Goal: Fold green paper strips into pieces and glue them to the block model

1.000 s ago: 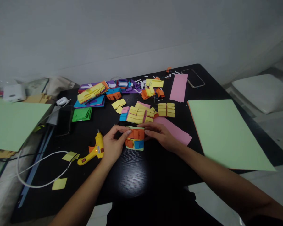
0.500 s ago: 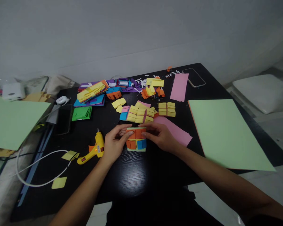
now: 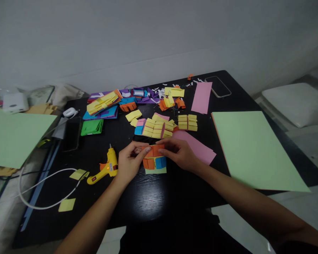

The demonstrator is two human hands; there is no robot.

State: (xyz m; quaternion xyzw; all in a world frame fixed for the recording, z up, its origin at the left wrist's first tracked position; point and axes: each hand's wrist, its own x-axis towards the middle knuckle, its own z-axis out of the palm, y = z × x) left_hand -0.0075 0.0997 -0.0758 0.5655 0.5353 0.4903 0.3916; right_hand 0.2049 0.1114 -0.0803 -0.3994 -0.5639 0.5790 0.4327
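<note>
paper piece (image 3: 155, 160): orange, blue, pale green | glue gun (image 3: 112, 166): yellow | folded stack (image 3: 92, 127): green | table (image 3: 188, 192): black

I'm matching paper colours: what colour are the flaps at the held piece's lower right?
Those flaps are blue, seen best in the head view.

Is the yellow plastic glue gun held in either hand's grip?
No, the yellow glue gun lies on the black table, while left hand and right hand hold orange-and-blue folded paper.
</note>
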